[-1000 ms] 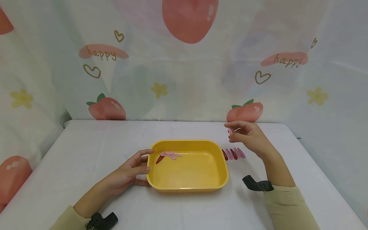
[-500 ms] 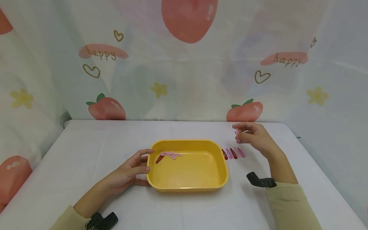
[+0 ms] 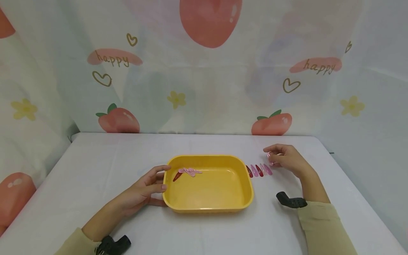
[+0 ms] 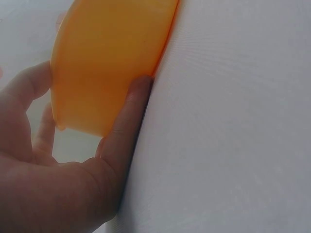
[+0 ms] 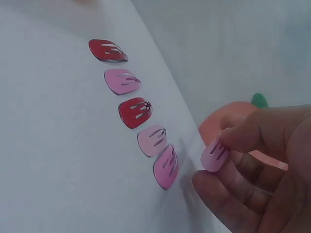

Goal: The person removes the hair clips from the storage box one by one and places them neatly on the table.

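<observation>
In the head view my left hand (image 3: pixel 140 193) holds the left end of a yellow tray (image 3: pixel 210 209), its thumb and a fingertip at the rim. The left wrist view shows another finger along the tray's base. My right hand (image 3: pixel 288 159) pinches a pink snap hair clip (image 5: pixel 214 156) by one end, above the table beside a row of clips. That row holds red hair clips (image 5: pixel 135 112) and pink hair clips (image 5: pixel 166 167), lying side by side to the right of the tray. Inside the tray, a red hair clip (image 3: pixel 177 176) and several pink hair clips (image 3: pixel 190 172) lie in a heap toward the left.
A white cloth covers the table (image 3: pixel 204 233). Behind it hangs a printed curtain (image 3: pixel 210 88) with peaches, hearts and flowers. The tray's right wall stands close beside the leftmost clip of the row.
My right hand has moved right and then down toward the right end of the row, still pinching the pink hair clip. The left hand and the tray have not moved.
</observation>
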Available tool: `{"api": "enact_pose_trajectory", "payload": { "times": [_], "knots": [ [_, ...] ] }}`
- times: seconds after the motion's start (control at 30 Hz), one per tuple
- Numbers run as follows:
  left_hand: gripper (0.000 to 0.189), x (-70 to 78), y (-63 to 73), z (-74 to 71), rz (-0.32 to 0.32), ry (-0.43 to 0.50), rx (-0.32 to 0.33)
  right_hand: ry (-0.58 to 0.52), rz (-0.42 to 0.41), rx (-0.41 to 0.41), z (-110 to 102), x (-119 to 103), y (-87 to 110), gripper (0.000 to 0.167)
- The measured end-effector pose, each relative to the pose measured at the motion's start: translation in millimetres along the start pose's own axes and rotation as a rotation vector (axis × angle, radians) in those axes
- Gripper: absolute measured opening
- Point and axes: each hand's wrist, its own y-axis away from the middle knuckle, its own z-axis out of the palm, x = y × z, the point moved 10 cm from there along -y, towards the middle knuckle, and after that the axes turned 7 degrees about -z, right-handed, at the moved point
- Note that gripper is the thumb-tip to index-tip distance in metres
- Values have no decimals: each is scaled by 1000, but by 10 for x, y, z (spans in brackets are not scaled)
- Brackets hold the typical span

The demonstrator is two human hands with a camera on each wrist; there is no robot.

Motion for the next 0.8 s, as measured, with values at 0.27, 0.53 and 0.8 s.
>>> {"api": "enact_pose_trajectory", "payload": {
  "times": [0.27, 0.53, 0.8],
  "knots": [
    [61, -6, 1, 5, -6, -2, 2, 77, 83, -51, 33, 176, 16, 35],
    [61, -1, 3, 3, -4, 4, 3, 110, 110, -82, 62, 221, 21, 32],
    [60, 13, 4, 3, 8, 8, -4, 181, 122, -92, 39, 204, 30, 33]
  ]
}}
